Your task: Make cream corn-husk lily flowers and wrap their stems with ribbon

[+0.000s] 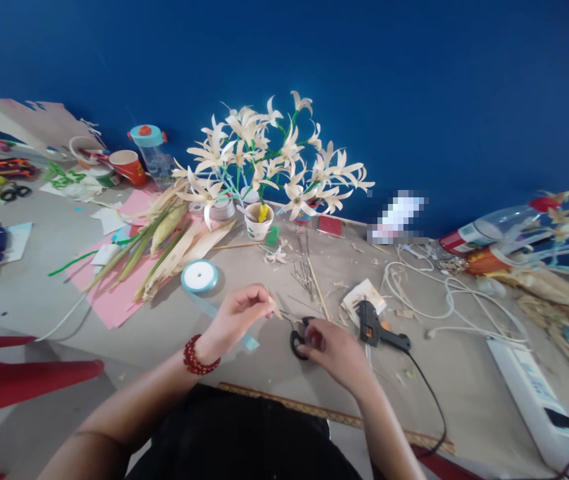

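My left hand [242, 313], with a red bead bracelet at the wrist, pinches a small pale piece of corn husk [275, 308] between thumb and fingertips. Black-handled scissors [296, 343] are in my right hand [337, 350], thumb and fingers at the loops. Their blades point toward the husk piece; whether they touch it is too small to tell. A roll of light blue ribbon [199, 275] lies beyond my left hand, its loose tail passing under that hand. To the right of my right hand rests a black hot glue gun [377, 327] by a stained white paper [364, 298].
White husk flowers on green stems stand in a paper cup [258, 223] at the back. Corn husks [167, 250] lie on pink paper [109, 307] to the left. White cables [444, 293], a power strip [529, 387] and a plastic bottle [489, 230] occupy the right side.
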The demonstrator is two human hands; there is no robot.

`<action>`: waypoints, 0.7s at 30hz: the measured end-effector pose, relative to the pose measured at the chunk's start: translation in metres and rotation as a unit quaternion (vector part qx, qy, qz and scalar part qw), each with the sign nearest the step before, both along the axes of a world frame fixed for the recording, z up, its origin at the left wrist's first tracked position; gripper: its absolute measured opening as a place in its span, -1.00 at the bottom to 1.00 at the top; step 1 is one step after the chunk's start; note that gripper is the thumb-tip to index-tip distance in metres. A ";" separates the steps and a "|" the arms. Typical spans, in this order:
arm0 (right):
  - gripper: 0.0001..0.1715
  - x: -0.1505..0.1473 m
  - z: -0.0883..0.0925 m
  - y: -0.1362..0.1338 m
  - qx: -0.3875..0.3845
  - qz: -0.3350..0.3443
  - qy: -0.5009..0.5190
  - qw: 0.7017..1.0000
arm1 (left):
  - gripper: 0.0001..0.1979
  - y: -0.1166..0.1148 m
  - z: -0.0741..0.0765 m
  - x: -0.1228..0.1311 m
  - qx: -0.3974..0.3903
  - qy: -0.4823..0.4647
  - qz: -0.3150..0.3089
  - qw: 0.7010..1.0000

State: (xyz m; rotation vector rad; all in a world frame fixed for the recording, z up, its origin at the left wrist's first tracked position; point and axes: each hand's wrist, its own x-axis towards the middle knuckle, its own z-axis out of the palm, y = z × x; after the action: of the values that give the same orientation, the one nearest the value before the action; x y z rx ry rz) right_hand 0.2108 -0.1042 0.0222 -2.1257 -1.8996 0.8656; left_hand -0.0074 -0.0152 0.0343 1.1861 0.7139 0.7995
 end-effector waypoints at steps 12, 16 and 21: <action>-0.78 0.027 -0.001 0.051 0.167 -0.061 -0.245 0.953 | -0.84 -0.005 0.002 0.005 -0.012 -0.016 -0.002 1.000; -0.86 0.026 -0.008 0.071 0.140 -0.083 -0.223 0.961 | -0.83 -0.006 0.002 0.005 -0.019 -0.014 0.004 1.000; -0.87 0.030 -0.012 0.079 0.162 -0.132 -0.120 0.971 | -0.81 -0.005 -0.001 0.004 -0.017 -0.007 0.005 1.000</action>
State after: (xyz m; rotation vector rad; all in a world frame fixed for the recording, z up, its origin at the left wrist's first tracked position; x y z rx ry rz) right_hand 0.2411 -0.0253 0.0104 -2.2774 -1.6605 0.2355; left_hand -0.0030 -0.0197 0.0335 1.1456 0.7208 0.8006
